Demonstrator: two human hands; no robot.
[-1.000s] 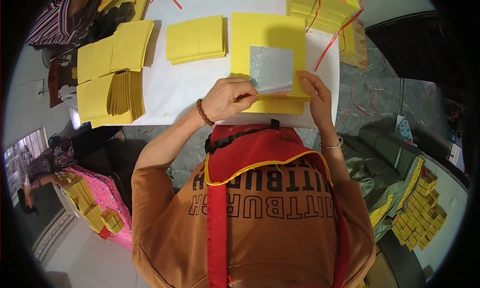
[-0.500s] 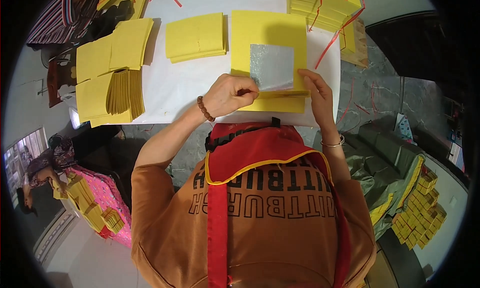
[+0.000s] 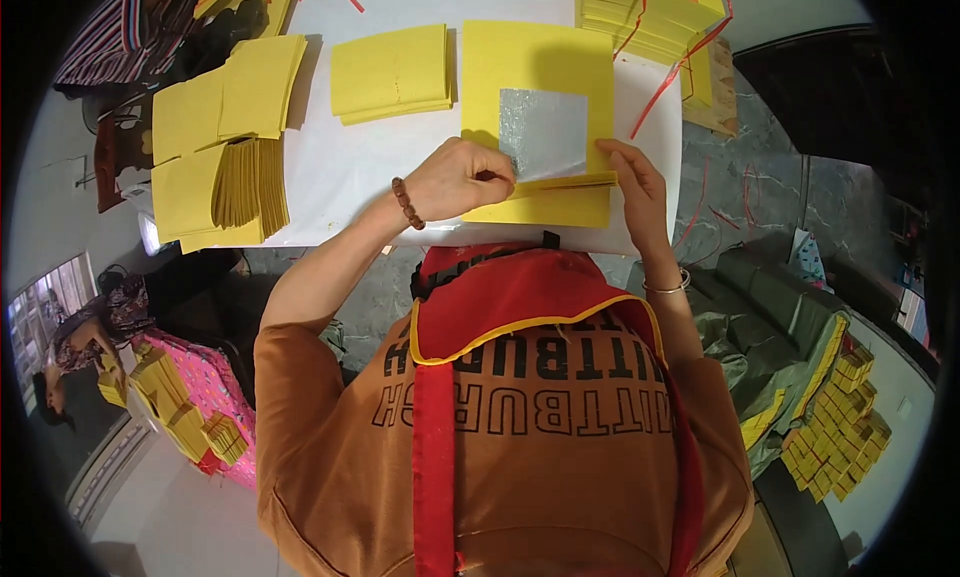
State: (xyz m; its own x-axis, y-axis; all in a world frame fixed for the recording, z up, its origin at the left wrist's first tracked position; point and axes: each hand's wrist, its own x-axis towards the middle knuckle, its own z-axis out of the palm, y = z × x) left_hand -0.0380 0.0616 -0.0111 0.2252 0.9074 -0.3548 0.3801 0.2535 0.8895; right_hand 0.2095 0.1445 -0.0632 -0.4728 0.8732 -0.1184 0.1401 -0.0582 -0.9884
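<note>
A stack of yellow paper sheets (image 3: 535,55) lies before me, with a silver foil square (image 3: 545,132) on its face. The near part is turned up into a narrow folded strip (image 3: 565,183) across the sheets, below the foil. My left hand (image 3: 465,180) is closed in a pinch on the left end of that strip, thumb against fingers. At the strip's right end is my right hand (image 3: 638,182), its fingers loosely stretched and apart, fingertips touching the stack's right edge. A folded yellow paper bundle (image 3: 390,72) rests to the left of the stack.
Several yellow paper stacks (image 3: 190,117) fill the table's left side, one fanned (image 3: 248,182). More bundles (image 3: 650,17) stand at the back right, with red ties (image 3: 655,102) nearby. Another person (image 3: 95,332) is at far left beside a pink patterned cloth (image 3: 215,387).
My left hand has shifted slightly up and left, and the folded strip's left end is a little more slanted. The right hand stays nearly still.
</note>
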